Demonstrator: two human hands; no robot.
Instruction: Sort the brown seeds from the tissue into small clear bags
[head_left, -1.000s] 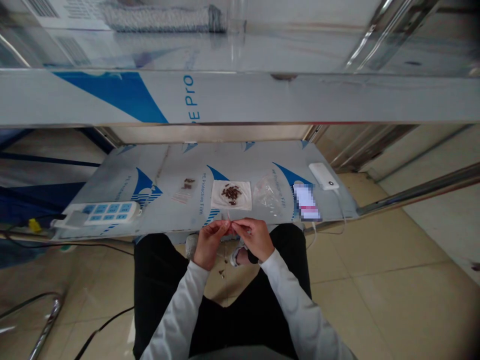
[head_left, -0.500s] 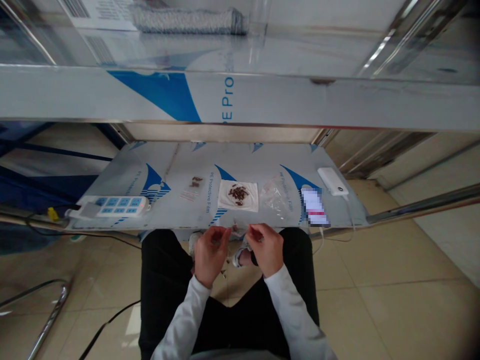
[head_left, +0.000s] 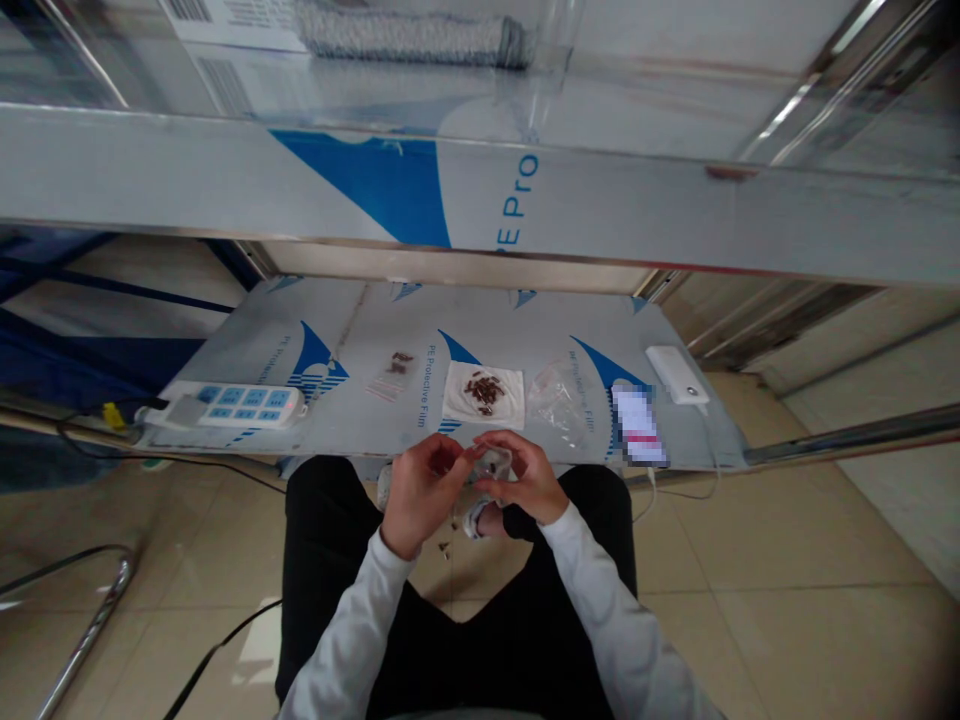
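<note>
The left hand [head_left: 421,492] and right hand [head_left: 522,478] meet at the near edge of the surface [head_left: 360,330], fingertips pinched together on a small clear bag [head_left: 491,462] held between them. At 12 o'clock from the hands lies a white cloth [head_left: 484,393] with a heap of small brown pieces [head_left: 484,389]. At 1 o'clock sits an empty clear bag [head_left: 557,404]; at 10 o'clock, well apart, a power strip [head_left: 229,405]
</note>
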